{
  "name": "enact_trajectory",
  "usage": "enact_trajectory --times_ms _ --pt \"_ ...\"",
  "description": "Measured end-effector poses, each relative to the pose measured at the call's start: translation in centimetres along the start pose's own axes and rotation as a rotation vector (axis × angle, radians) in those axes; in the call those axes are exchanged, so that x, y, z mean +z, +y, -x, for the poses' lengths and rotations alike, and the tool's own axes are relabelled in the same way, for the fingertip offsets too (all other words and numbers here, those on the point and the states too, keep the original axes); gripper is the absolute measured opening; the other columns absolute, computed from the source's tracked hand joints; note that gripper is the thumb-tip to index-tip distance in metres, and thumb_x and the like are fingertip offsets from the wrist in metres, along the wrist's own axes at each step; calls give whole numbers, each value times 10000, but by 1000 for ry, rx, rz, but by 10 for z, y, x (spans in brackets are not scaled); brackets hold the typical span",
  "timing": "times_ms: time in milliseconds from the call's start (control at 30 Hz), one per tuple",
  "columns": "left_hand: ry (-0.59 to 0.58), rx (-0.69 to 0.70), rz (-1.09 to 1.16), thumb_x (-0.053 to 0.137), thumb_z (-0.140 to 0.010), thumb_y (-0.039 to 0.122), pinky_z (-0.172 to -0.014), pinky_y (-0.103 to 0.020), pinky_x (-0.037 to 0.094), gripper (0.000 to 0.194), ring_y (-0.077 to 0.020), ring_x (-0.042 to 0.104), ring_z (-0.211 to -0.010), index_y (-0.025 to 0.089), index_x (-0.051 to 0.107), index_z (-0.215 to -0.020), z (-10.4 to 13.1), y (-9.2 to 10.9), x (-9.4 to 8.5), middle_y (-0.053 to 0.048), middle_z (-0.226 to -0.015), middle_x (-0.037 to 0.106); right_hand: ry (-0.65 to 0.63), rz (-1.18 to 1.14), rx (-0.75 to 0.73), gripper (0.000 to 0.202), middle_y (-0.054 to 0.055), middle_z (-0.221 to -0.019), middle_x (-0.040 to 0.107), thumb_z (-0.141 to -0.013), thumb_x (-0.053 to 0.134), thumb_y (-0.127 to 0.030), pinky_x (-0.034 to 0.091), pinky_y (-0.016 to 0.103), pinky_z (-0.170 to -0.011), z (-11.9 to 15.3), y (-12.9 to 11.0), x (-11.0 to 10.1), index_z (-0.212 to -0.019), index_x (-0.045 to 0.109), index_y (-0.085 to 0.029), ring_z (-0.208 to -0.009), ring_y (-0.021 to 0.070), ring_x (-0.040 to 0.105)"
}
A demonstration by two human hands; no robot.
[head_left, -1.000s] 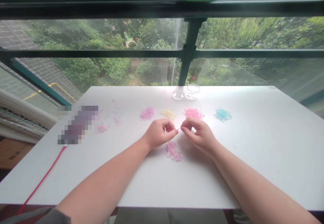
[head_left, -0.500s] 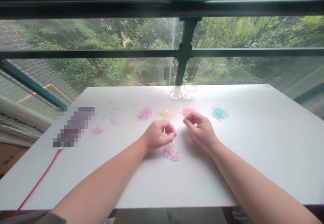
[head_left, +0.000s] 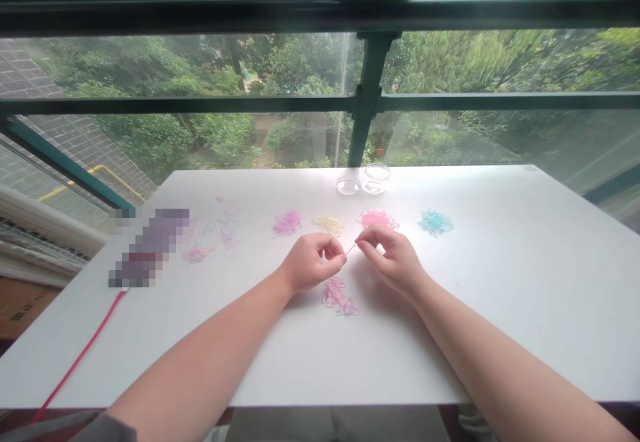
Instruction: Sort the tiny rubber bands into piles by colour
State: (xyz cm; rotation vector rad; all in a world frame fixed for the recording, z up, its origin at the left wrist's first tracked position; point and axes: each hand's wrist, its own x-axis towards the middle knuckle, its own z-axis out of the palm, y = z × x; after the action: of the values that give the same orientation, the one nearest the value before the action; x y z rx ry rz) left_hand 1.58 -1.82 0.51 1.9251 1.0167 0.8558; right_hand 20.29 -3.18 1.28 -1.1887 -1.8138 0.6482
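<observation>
My left hand (head_left: 311,263) pinches one end of a thin pink rubber band (head_left: 351,248) between thumb and forefinger. The other end is in the pinched fingertips of my right hand (head_left: 393,257), so the band spans the short gap between them. Just below my left fingertips, a loose heap of mixed pink and purple bands (head_left: 340,297) lies on the white table (head_left: 280,375). Beyond my hands sit sorted heaps: purple bands (head_left: 287,223), yellow bands (head_left: 329,224), pink bands (head_left: 377,219) and blue bands (head_left: 435,223). My right hand partly covers the pink heap.
At the table's back edge stand a clear round jar (head_left: 376,179) and a shallow clear lid (head_left: 347,187). Scattered bands (head_left: 229,235) lie at the left, near a blurred-out object (head_left: 153,245) with a red cable (head_left: 83,352). A green-framed window (head_left: 367,75) borders the table.
My right fingertips have come slightly closer to my left, and the band between them looks shorter and less stretched. Both hands still grip it.
</observation>
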Motion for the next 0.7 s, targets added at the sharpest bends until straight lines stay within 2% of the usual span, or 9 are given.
enact_trajectory --times_ms 300,700 --pt "1 5 16 585 -734 225 -581 -220 390 86 -97 535 -611 152 611 -697 0 0 -1 -3 -672 629 -48 -45 5 76 26 -713 602 -763 509 -168 424 278 -626 2 -3 0 -786 579 -185 -662 146 534" --pt "-2 4 9 587 -725 219 -573 -213 387 86 -91 523 -600 146 612 -688 0 -2 0 0 -654 616 -63 -60 -49 61 4 -654 544 -763 519 -157 410 261 -599 2 -3 1 -718 551 -182 -615 123 483"
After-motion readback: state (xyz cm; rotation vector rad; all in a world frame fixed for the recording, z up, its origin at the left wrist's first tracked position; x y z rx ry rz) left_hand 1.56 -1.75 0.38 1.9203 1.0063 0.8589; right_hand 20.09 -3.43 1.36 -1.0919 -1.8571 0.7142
